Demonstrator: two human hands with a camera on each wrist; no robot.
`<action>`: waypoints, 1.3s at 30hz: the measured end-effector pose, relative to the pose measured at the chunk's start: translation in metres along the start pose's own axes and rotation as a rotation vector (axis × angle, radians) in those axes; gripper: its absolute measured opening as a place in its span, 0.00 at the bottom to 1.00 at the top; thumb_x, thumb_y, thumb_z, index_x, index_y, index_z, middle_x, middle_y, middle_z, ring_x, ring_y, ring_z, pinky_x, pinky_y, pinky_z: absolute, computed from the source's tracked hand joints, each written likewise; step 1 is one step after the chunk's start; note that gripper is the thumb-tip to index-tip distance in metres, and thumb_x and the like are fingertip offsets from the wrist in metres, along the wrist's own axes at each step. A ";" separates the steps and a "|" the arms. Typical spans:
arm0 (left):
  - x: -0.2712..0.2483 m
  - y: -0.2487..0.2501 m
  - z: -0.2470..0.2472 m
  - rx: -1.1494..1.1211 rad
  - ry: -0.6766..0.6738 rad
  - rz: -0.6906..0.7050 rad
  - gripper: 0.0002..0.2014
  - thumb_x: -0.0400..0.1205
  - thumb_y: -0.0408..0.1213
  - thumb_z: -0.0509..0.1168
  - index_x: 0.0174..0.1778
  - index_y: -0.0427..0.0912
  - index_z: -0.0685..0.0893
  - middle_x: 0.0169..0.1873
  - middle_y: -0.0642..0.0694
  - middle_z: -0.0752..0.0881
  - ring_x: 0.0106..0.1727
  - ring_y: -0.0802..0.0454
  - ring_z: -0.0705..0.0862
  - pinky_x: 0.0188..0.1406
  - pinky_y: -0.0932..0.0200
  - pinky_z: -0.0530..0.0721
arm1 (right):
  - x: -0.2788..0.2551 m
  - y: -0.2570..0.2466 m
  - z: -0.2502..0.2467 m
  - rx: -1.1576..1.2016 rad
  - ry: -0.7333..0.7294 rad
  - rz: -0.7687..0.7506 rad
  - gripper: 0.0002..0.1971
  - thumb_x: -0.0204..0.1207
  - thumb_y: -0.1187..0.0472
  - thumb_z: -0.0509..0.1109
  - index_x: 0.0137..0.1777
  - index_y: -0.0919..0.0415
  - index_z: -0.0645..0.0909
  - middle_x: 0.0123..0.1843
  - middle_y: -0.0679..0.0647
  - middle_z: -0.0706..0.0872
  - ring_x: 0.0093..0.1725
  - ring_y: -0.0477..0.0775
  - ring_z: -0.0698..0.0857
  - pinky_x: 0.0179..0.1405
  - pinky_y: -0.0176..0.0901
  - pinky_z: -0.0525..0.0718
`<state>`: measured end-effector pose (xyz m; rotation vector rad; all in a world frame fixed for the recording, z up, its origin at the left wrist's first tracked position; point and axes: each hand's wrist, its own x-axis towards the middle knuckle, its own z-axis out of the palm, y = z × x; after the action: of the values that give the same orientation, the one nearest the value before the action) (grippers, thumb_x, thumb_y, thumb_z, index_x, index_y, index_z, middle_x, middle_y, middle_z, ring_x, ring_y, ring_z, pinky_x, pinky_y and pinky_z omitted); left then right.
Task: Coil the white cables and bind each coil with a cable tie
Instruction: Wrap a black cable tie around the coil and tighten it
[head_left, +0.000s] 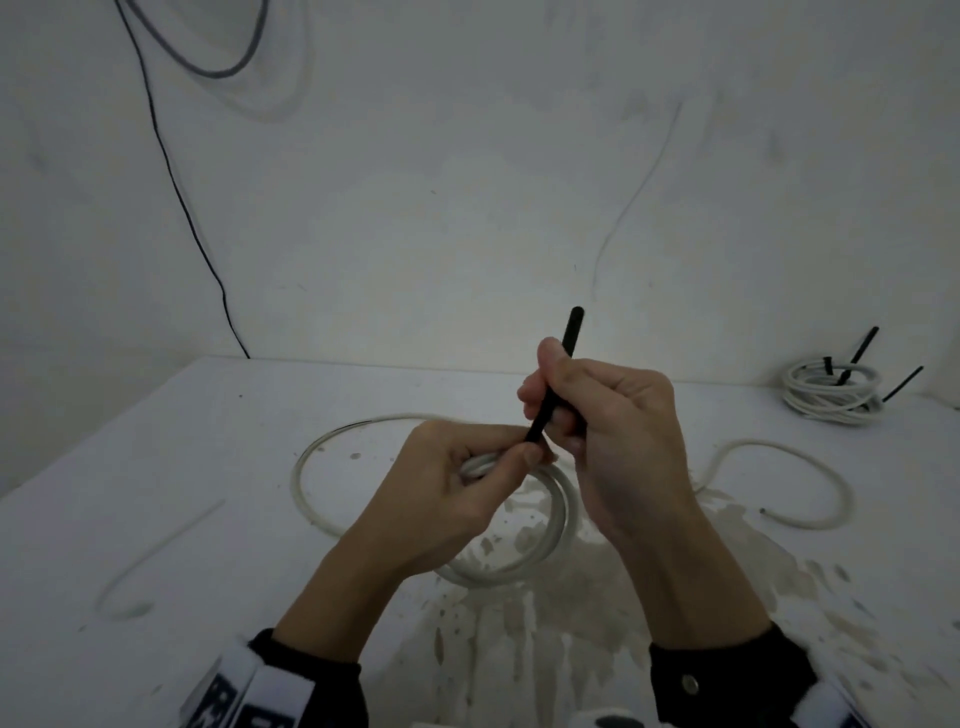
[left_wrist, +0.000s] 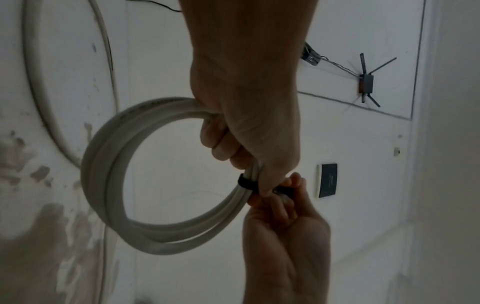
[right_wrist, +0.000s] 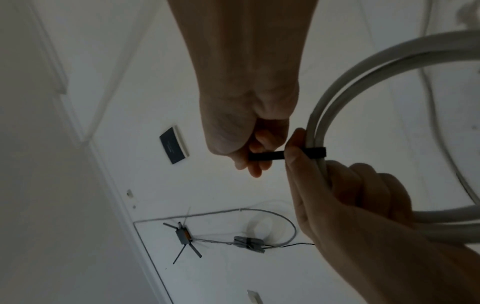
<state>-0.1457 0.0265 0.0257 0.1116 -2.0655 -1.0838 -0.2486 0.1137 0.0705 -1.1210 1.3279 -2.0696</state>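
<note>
My left hand (head_left: 467, 467) grips a white cable coil (head_left: 558, 519) held above the table; the coil (left_wrist: 109, 179) hangs in a ring of several turns below the fist. A black cable tie (left_wrist: 244, 182) is looped round the bundled strands just beside my left thumb. My right hand (head_left: 587, 410) pinches the tie's free tail (head_left: 558, 374), which sticks up and away past the fingers. In the right wrist view the tie (right_wrist: 315, 153) runs from the coil (right_wrist: 337, 86) across to my right fingers (right_wrist: 255, 156).
A loose white cable (head_left: 779, 483) curls on the white table (head_left: 208, 467) to the right, another loop (head_left: 311, 467) to the left. A bound coil pile with black ties (head_left: 836, 389) sits at the far right corner. A dark wire (head_left: 176, 187) runs down the wall.
</note>
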 end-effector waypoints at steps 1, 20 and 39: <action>0.000 0.001 0.000 0.013 0.009 0.006 0.11 0.81 0.40 0.64 0.47 0.42 0.91 0.22 0.49 0.83 0.20 0.56 0.73 0.22 0.61 0.70 | 0.001 0.002 0.000 -0.001 -0.031 -0.004 0.18 0.71 0.53 0.69 0.28 0.66 0.85 0.22 0.61 0.74 0.18 0.46 0.68 0.20 0.31 0.73; 0.000 0.011 -0.010 0.359 0.153 -0.239 0.29 0.75 0.60 0.45 0.34 0.36 0.76 0.20 0.49 0.76 0.19 0.59 0.73 0.22 0.60 0.75 | 0.013 0.034 -0.015 -0.858 -0.282 -0.526 0.15 0.80 0.58 0.61 0.35 0.64 0.79 0.22 0.42 0.68 0.24 0.41 0.71 0.26 0.27 0.67; -0.004 0.018 -0.007 -0.551 0.409 -0.614 0.08 0.81 0.30 0.64 0.50 0.30 0.84 0.37 0.42 0.92 0.44 0.44 0.91 0.39 0.50 0.91 | 0.008 0.015 -0.029 -0.543 -0.112 0.187 0.15 0.83 0.50 0.58 0.55 0.58 0.83 0.41 0.55 0.89 0.38 0.52 0.89 0.38 0.47 0.88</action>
<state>-0.1329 0.0348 0.0386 0.6591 -1.3298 -1.7893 -0.2775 0.1169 0.0544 -1.2419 1.9178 -1.5267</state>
